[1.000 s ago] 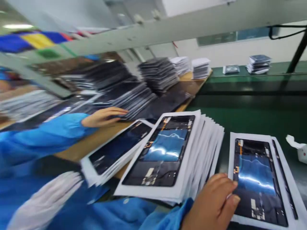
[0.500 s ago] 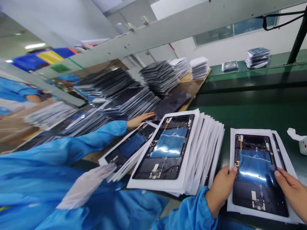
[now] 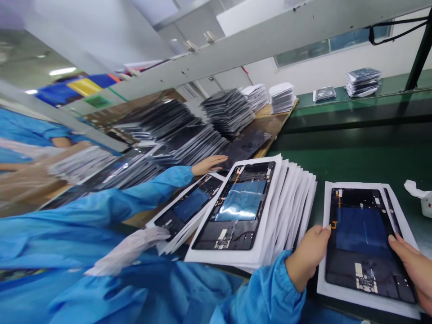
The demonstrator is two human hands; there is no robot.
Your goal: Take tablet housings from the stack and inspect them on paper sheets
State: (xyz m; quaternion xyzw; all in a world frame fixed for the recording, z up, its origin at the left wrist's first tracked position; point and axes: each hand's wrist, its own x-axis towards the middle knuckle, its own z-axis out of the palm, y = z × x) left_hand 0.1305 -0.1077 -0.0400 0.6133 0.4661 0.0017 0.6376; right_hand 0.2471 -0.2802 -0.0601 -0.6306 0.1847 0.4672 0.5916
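An open tablet housing [image 3: 366, 270], black with a dark blue battery panel and orange flex cables, is between my hands just over a white paper sheet [image 3: 332, 290]. My left hand [image 3: 308, 256] pinches its left edge, thumb on top. On the right edge is my right hand [image 3: 410, 265], its thumb over the rim and the other fingers partly hidden. Under the paper, a second dark housing [image 3: 393, 211] shows along the right side. To my left leans a tall stack of similar tablet housings [image 3: 232, 204] with white paper sheets [image 3: 286, 211] between them.
A co-worker's gloved hand [image 3: 135, 247] and bare hand [image 3: 209, 165] are at another housing pile [image 3: 189, 204]. Dark stacks [image 3: 229, 110] stand behind. Across the green bench [image 3: 337, 153] sit wrapped packs [image 3: 362, 82]. A white roll [image 3: 425, 204] is at far right.
The housing in my hands has tilted slightly, its lower end shifting right, and the bright glare on its battery is gone. The co-worker's hands have moved a little to the right.
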